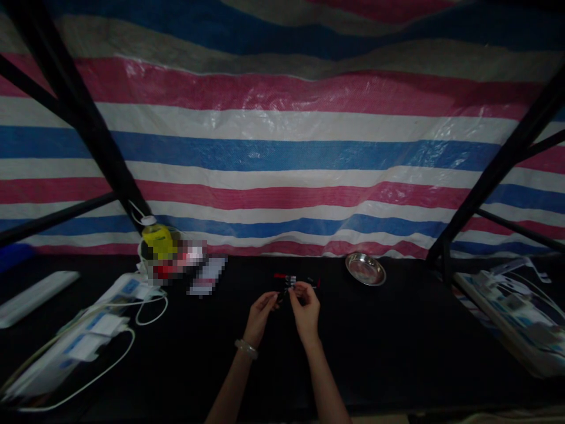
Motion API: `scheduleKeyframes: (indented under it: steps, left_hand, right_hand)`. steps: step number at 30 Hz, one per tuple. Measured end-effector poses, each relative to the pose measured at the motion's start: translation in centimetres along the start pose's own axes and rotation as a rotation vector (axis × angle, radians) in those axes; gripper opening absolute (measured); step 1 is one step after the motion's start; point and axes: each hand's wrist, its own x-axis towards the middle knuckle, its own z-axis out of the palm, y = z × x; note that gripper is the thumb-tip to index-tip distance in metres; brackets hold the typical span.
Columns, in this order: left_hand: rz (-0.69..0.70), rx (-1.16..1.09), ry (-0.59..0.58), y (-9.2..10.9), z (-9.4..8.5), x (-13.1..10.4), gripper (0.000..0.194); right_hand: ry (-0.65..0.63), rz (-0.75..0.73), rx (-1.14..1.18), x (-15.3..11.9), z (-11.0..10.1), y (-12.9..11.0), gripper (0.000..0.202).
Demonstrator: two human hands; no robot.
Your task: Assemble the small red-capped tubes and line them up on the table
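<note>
My left hand (pixel 261 315), with a pale bangle at the wrist, is closed in a pinch above the black table. Close beside it, my right hand (pixel 306 309) pinches too, its fingertips almost meeting those of the left. Between them is a small dark piece (pixel 285 294), too dim and small to name. Just beyond the fingertips lie small red, black and silvery pieces (pixel 290 280), partly covered by my right hand. A red-edged dark item (pixel 318 282) shows past the right knuckles.
A round metal dish (pixel 365 270) stands right of my hands. Leftward are a white power strip (pixel 95 330) with looping cables, a yellow-labelled bottle (pixel 158 238) and a blurred-out packet (pixel 208 275). Electrical gear (pixel 516 312) lies far right. Striped sheeting (pixel 282 153) hangs behind, between black posts.
</note>
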Motion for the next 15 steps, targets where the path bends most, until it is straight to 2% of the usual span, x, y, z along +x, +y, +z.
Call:
scheduleKeyframes:
  steps: [11,15]
  left_hand:
    - [-0.065,-0.116,0.043,0.4,0.0,0.1,0.042]
    - [-0.102,-0.182,0.066,0.3,-0.3,0.1,0.044]
  right_hand:
    - [-0.091,-0.173,-0.153,1.1,-0.4,-2.1,0.022]
    - [-0.074,-0.166,-0.14,1.4,-0.4,-2.1,0.022]
